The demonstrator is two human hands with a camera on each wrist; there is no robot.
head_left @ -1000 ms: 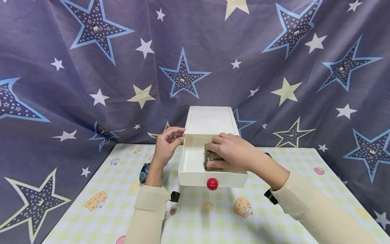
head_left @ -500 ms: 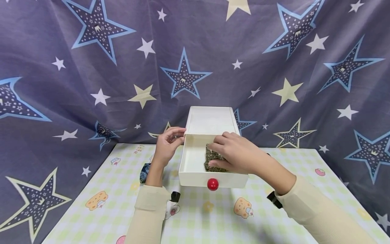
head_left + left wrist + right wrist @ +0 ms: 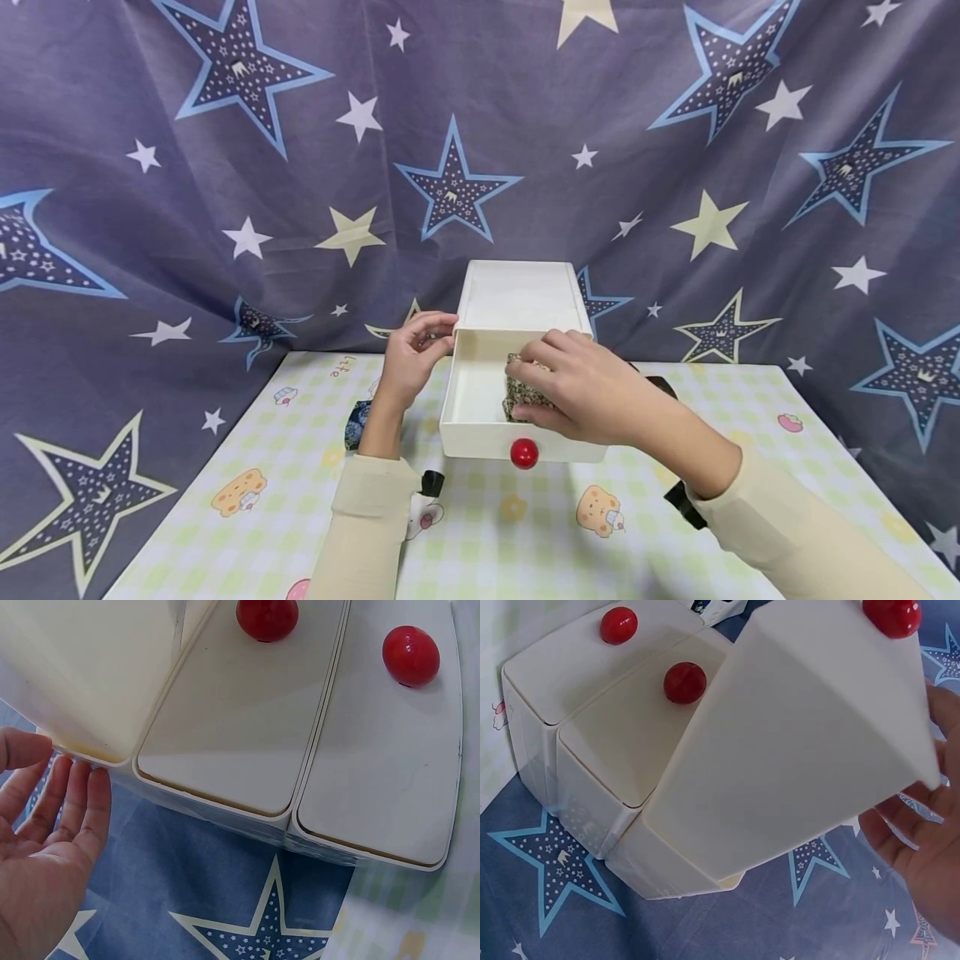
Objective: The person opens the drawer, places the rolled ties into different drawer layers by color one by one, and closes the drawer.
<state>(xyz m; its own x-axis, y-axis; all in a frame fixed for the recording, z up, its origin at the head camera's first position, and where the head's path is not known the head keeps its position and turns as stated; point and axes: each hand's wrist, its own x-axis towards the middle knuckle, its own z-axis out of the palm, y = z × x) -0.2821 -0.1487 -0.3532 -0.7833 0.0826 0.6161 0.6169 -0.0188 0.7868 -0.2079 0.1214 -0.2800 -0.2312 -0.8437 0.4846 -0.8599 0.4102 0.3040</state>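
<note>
A white drawer cabinet (image 3: 525, 294) stands at the back of the table, its top drawer (image 3: 480, 442) pulled out by a red round knob (image 3: 523, 453). Inside the drawer lies a speckled dark green-and-beige bundle (image 3: 519, 392), partly hidden by my right hand (image 3: 581, 390). That hand's fingers and thumb curl around the bundle from above. My left hand (image 3: 411, 354) touches the cabinet's left front edge near its top corner. In the left wrist view, the fingers of my left hand (image 3: 45, 825) look nearly straight along that edge. From the right wrist view, the bundle is hidden behind the drawer's side.
Two lower drawers with red knobs (image 3: 410, 656) are shut beneath the top one. A dark blue patterned thing (image 3: 356, 425) lies by my left wrist. Checked cloth (image 3: 255, 550) covers the table, and a starry curtain (image 3: 337, 275) hangs behind the cabinet.
My right forearm and wrist have shifted slightly right, and the right fingers have changed position a little over the bundle. The left hand, drawer and bundle look nearly unchanged.
</note>
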